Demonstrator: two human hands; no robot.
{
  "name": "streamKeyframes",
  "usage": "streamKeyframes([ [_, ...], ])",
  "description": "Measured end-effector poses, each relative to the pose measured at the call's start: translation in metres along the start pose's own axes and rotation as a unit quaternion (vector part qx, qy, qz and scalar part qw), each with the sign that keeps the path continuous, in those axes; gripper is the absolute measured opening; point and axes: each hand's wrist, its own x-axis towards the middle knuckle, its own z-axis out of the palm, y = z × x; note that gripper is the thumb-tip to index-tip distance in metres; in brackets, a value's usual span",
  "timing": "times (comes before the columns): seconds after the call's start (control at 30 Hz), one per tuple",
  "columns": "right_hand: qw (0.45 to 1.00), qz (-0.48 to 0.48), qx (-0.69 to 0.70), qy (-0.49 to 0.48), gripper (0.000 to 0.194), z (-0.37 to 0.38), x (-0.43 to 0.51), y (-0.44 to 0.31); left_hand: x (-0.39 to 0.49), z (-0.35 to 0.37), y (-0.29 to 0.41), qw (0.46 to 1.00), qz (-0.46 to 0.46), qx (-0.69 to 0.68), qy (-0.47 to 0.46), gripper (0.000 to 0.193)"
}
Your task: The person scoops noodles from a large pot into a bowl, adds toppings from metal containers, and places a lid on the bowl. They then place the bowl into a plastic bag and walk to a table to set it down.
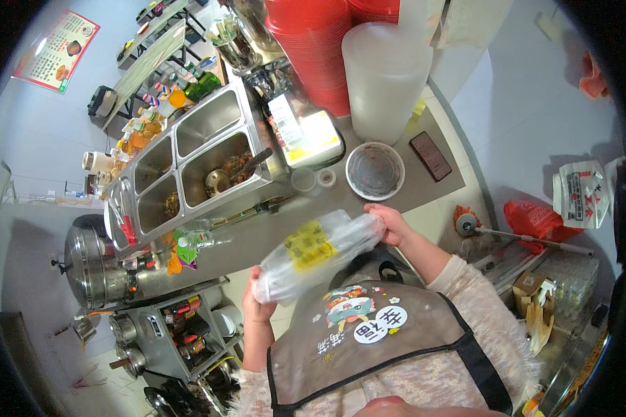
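Observation:
My left hand (256, 298) and my right hand (389, 224) each grip one end of a clear plastic bag (339, 224), stretched between them in front of my apron. The bag bears a yellow printed patch, and its contents are hard to make out. Beyond my right hand, a round white-rimmed bowl (375, 172) with dark contents stands on the steel counter (250, 240). A phone (430, 156) lies beside it. A small clear cup (303, 179) and a roll of tape (326, 178) sit to the bowl's left.
Steel food pans (211, 122) stand in a counter unit, one with a ladle (218, 182). Stacked red containers (313, 57) and a tall translucent stack (386, 83) rise at the back. A large steel pot (86, 263) is at left; a mop (467, 224) is at right.

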Motion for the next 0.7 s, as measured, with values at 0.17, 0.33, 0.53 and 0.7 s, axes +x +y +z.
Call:
streamKeyframes([
  [0.17, 0.929, -0.184, -0.285, 0.151, 0.03, -0.018, 0.014, -0.013, -0.003, 0.002, 0.009, 0.943, 0.087, 0.315, 0.059, 0.016],
  [0.33, 0.906, -0.154, -0.183, 0.35, 0.044, -0.06, 0.025, -0.04, 0.0, -0.02, 0.002, 0.877, 0.081, 0.454, 0.134, 0.021],
  [0.53, 0.95, -0.183, -0.144, 0.206, 0.044, -0.068, 0.049, -0.052, 0.024, -0.011, -0.01, 0.845, 0.112, 0.52, 0.056, 0.028],
  [0.7, 0.926, -0.177, -0.213, 0.256, 0.039, -0.064, 0.016, -0.054, 0.052, 0.021, -0.012, 0.876, -0.001, 0.48, -0.04, 0.033],
])
